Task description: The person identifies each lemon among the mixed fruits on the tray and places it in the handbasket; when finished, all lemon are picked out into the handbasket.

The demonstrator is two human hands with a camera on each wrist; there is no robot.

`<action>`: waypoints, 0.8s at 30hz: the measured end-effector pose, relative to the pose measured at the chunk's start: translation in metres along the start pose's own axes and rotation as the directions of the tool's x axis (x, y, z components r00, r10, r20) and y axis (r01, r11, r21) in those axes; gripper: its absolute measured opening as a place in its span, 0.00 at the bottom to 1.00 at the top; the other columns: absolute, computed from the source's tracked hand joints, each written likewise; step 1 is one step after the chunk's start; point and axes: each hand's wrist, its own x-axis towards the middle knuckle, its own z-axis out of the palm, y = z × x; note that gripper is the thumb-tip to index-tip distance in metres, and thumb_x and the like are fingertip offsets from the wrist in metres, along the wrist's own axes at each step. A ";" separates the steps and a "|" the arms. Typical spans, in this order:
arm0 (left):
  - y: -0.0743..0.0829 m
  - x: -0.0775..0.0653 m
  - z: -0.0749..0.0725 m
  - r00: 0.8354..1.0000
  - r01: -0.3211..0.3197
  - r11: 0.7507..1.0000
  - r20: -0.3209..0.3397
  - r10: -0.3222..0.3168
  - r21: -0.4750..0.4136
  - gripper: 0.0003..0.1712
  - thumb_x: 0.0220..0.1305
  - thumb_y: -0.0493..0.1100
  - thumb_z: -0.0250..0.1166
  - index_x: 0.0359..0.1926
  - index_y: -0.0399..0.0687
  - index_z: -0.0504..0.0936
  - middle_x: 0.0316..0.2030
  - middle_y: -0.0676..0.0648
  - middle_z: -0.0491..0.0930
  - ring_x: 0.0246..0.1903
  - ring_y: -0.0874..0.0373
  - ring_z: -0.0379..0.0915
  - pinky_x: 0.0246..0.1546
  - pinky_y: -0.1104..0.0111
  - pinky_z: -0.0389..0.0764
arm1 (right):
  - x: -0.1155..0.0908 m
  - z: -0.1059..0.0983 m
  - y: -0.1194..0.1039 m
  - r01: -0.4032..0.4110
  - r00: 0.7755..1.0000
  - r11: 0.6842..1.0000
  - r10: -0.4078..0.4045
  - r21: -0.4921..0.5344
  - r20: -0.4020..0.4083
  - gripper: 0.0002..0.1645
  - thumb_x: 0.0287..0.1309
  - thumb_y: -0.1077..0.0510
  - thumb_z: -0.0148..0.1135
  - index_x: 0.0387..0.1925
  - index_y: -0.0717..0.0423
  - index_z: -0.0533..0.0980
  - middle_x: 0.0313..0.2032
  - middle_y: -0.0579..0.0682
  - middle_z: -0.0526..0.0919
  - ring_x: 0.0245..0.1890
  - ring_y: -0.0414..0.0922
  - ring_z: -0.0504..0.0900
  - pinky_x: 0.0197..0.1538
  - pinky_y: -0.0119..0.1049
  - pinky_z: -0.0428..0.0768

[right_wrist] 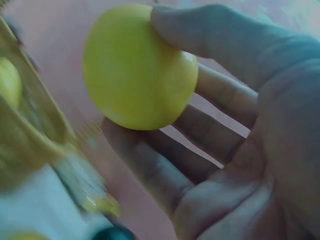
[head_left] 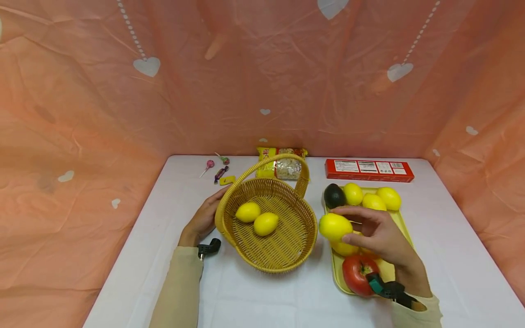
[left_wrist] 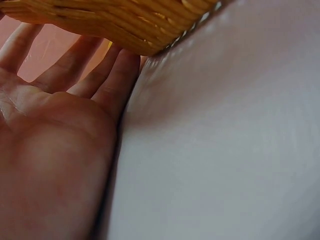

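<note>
Head view: one lemon (head_left: 335,227), pinched by the right hand (head_left: 381,232), is above the tray's edge (head_left: 335,274) near the basket (head_left: 270,259); a light grip should suffice, with the left hand (head_left: 205,216), fingers extended against the basket, bracing it.

The basket (head_left: 283,248), two lemons (head_left: 265,224) in it, stands left of the tray (head_left: 387,269).

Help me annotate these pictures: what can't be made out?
Left hand: fingertips mostly hidden behind the basket, left wrist view.
Tray: partly hidden by the right hand, head view.
Red box: print too small, head view.
Dark round thing: blurred, cut by the bottom edge, right wrist view.
</note>
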 end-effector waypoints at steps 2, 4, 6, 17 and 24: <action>0.000 0.000 0.000 1.000 -0.003 1.000 0.002 0.003 -0.001 0.30 0.91 0.42 0.44 0.87 0.48 0.60 0.84 0.48 0.62 0.72 0.64 0.73 0.71 0.70 0.79 | 0.009 0.016 0.002 -0.007 0.999 1.000 0.006 0.018 0.037 0.31 0.61 0.79 0.70 0.66 0.70 0.79 0.64 0.48 0.88 0.59 0.44 0.88 0.60 0.36 0.89; 0.000 0.000 0.000 1.000 -0.005 1.000 0.004 0.005 0.001 0.30 0.91 0.42 0.44 0.87 0.48 0.59 0.85 0.47 0.61 0.72 0.64 0.73 0.71 0.70 0.78 | 0.016 0.033 0.003 -0.020 0.998 0.999 0.018 0.036 0.059 0.30 0.63 0.77 0.71 0.67 0.67 0.80 0.64 0.50 0.87 0.59 0.45 0.88 0.60 0.37 0.89; 0.000 0.000 0.000 1.000 -0.004 1.000 0.004 0.004 0.001 0.30 0.91 0.41 0.44 0.87 0.48 0.59 0.85 0.47 0.60 0.73 0.64 0.72 0.71 0.70 0.78 | 0.022 0.048 0.003 -0.034 0.996 0.999 0.031 0.034 0.084 0.30 0.64 0.73 0.73 0.67 0.62 0.81 0.64 0.51 0.87 0.59 0.46 0.88 0.61 0.38 0.89; 0.003 0.001 0.004 0.999 0.031 0.999 -0.024 -0.031 0.017 0.30 0.91 0.44 0.45 0.87 0.51 0.61 0.87 0.49 0.57 0.77 0.64 0.67 0.71 0.71 0.78 | 0.041 0.109 0.012 -0.027 0.978 0.962 0.083 -0.272 0.193 0.29 0.62 0.54 0.83 0.65 0.44 0.86 0.61 0.40 0.89 0.60 0.40 0.86 0.65 0.39 0.87; 0.002 0.002 0.001 0.999 0.019 1.000 -0.028 -0.018 0.017 0.30 0.91 0.44 0.46 0.86 0.49 0.62 0.86 0.48 0.59 0.76 0.63 0.68 0.70 0.71 0.79 | 0.051 0.132 0.012 0.065 0.973 0.915 0.029 -0.398 0.227 0.30 0.63 0.52 0.82 0.66 0.48 0.85 0.63 0.42 0.89 0.63 0.42 0.87 0.68 0.43 0.85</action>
